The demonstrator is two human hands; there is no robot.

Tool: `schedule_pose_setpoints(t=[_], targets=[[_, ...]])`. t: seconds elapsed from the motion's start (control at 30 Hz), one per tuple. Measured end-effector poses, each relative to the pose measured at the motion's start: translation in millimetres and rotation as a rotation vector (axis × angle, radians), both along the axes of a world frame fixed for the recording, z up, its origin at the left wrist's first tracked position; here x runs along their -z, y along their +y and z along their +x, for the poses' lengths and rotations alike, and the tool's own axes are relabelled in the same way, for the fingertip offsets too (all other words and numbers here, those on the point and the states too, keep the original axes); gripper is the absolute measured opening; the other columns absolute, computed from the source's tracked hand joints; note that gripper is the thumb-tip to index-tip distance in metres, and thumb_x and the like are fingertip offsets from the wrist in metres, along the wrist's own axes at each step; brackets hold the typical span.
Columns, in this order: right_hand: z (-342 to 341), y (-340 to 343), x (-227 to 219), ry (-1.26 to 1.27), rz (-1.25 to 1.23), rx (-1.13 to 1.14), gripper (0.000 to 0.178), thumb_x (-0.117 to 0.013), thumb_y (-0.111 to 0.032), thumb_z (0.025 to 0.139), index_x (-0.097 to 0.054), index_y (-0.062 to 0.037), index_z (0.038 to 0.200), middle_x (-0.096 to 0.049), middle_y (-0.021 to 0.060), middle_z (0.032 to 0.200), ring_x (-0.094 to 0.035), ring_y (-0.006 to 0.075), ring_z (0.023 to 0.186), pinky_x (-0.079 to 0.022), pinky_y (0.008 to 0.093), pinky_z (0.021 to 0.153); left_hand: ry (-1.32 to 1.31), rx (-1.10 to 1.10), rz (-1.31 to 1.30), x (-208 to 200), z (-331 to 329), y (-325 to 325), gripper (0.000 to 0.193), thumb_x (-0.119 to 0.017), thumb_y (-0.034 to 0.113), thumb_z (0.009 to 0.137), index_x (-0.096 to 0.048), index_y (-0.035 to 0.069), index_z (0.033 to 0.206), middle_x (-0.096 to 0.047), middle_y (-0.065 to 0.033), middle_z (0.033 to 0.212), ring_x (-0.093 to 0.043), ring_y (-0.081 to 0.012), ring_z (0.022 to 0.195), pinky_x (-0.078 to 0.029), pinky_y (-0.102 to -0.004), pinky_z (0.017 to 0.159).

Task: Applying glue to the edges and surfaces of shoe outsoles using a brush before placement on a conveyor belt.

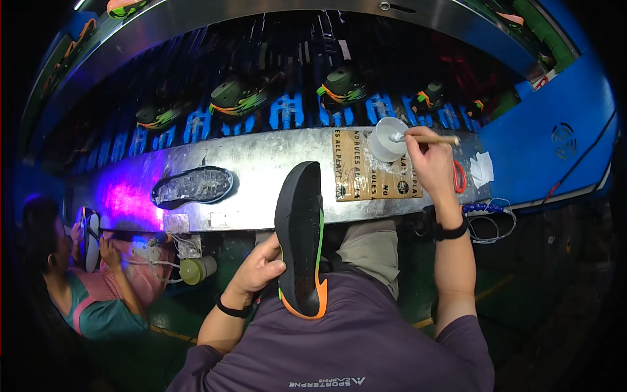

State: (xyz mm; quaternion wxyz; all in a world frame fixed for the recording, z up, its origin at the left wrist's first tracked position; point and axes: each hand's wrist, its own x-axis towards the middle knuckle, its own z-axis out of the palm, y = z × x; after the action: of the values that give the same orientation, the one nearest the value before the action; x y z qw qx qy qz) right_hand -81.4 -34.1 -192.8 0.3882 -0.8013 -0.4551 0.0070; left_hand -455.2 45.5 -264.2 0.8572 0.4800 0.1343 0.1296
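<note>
On cardboard (353,179) — white cup (381,149), brush (432,139) at mouth

Top left, an orange-and-green shoe piece (124,6) is sliced off by the upper edge. Below it to the right, dark shoes with green-and-orange trim (238,98) sink into shadow, fine detail gone. Now the centre: the left hand (258,266) has its fingers tucked from sight behind a long black sole edged in green and orange (300,228). Upper right, whatever the round white cup (385,151) contains is unclear. Beside the right wrist, a red loop (461,178) is partly covered. The bottom edge crops the dark purple shirt (366,346).
</note>
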Motion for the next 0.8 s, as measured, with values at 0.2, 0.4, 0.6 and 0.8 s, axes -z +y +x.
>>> schedule_pose_setpoints(t=[0.2, 0.4, 0.6, 0.8], targets=[[31, 10, 14, -0.018, -0.243, -0.024, 0.02, -0.064, -0.021, 0.089, -0.071, -0.0027, 0.093, -0.068, 0.0207, 0.075, -0.069, 0.0367, 0.072, -0.052, 0.0407, 0.067, -0.039, 0.171, -0.115, -14, -10, -10, 0.097, -0.075, 0.03, 0.084, -0.021, -0.004, 0.157, -0.04, -0.0171, 0.154, -0.043, -0.026, 0.142, -0.032, -0.0365, 0.117], [16, 4, 8, 0.007, -0.148, 0.046, 0.02, -0.064, -0.021, 0.092, -0.071, -0.0023, 0.096, -0.069, 0.0154, 0.075, -0.068, 0.023, 0.07, -0.05, 0.0337, 0.065, -0.076, -0.037, -0.13, -23, -3, 9, 0.097, -0.074, 0.014, 0.079, -0.02, -0.001, 0.158, -0.044, -0.0169, 0.151, -0.046, -0.0266, 0.139, -0.035, -0.0381, 0.116], [-65, -28, -14, 0.387, 0.096, -0.45, 0.016, -0.067, -0.01, 0.086, -0.073, 0.0008, 0.096, -0.071, 0.0096, 0.09, -0.065, 0.0182, 0.082, -0.052, 0.0308, 0.075, -0.049, -0.211, 0.012, -29, 6, 27, 0.102, -0.072, 0.0, 0.078, -0.012, 0.004, 0.161, -0.042, -0.0177, 0.152, -0.049, -0.0266, 0.136, -0.041, -0.039, 0.113], [-117, -29, -14, 0.495, 0.079, -0.776, 0.015, -0.068, -0.002, 0.078, -0.074, -0.0001, 0.091, -0.07, 0.0105, 0.081, -0.064, 0.0213, 0.071, -0.052, 0.0315, 0.065, -0.076, -0.217, 0.031, -36, 13, 33, 0.104, -0.072, -0.002, 0.078, -0.01, 0.005, 0.161, -0.04, -0.0167, 0.153, -0.047, -0.0259, 0.138, -0.04, -0.0392, 0.113]])
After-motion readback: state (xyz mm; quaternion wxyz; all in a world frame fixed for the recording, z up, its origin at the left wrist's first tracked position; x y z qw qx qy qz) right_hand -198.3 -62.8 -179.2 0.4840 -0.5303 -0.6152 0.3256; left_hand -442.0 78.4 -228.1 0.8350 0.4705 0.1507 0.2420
